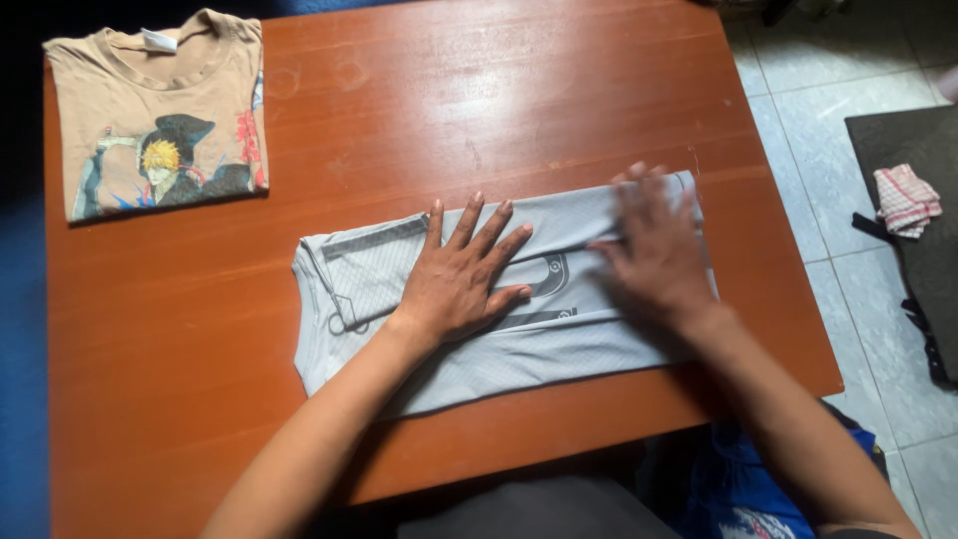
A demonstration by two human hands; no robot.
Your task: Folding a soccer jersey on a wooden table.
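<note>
- My left hand (459, 274) lies flat, fingers spread, on a folded grey shirt (499, 299) at the middle of the wooden table (479, 110), gripping nothing.
- My right hand (654, 245), blurred, presses open-palmed on the shirt's right end.
- I judge this the smoothing step; folding next needs a pinched edge.
- A folded tan printed T-shirt (160, 115) lies at the table's far left corner.
- No containers show.

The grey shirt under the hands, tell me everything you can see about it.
The grey shirt is a light, thin, finely textured knit with darker grey trim and a dark printed mark. It lies folded into a long band, flat on the wooden table near its front edge. The left hand and right hand press flat on it, fingers spread.
</note>
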